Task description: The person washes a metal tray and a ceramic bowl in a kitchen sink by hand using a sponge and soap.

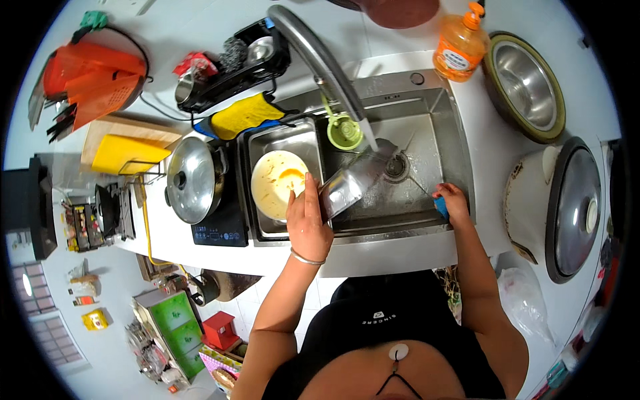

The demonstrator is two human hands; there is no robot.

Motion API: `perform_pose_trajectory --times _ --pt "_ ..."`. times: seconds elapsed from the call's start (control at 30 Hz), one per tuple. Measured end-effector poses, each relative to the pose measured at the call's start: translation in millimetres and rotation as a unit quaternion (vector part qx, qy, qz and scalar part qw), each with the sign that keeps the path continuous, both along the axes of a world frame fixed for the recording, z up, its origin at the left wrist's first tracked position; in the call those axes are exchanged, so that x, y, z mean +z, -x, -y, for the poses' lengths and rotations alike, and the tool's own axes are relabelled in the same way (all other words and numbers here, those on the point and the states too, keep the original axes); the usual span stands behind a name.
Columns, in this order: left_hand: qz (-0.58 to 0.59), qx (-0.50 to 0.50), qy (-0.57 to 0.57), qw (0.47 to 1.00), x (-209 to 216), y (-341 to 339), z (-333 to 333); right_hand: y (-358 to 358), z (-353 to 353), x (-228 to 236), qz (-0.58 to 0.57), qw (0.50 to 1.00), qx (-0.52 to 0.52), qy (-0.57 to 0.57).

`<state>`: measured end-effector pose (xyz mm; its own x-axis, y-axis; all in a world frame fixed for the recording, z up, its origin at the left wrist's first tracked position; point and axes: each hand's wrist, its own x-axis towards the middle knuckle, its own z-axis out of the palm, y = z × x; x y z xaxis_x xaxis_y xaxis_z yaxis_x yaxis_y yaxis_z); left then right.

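Note:
My left hand [310,220] is at the divider between the two sink basins. Its fingers lie along the near end of a shiny grey elongated thing [350,189], too blurred to name and apparently gripped there. That thing slants over the right basin [420,133], its far end under water from the curved faucet [320,53]. At the basin's right side my right hand [455,202] is closed around a blue sponge [441,207]. In the left basin sits a cream-coloured round bowl or plate [272,175] with yellow-brown residue, partly behind my left fingers.
A green strainer [344,131] hangs behind the divider. Left of the sink stand a lidded pan [193,180] and a yellow cloth [241,116] on a rack. An orange pump bottle [460,47], nested bowls [527,83] and a large lidded pot [533,193] occupy the right.

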<state>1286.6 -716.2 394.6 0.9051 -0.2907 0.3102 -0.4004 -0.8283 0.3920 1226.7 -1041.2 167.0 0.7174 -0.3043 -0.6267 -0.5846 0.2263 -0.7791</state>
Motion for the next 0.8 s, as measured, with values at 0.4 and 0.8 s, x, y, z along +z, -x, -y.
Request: perform_pose_trajectory --times 0.4,0.8 --pt "0.132 0.1 -0.015 0.986 39.4 3.5 -91.3 -1.9 4.8 -14.0 -0.009 0.999 0.039 0.016" --pt "-0.214 0.381 0.637 0.635 -39.5 19.4 -154.1 -4.0 -11.0 -27.9 -0.006 0.999 0.034 -0.018"
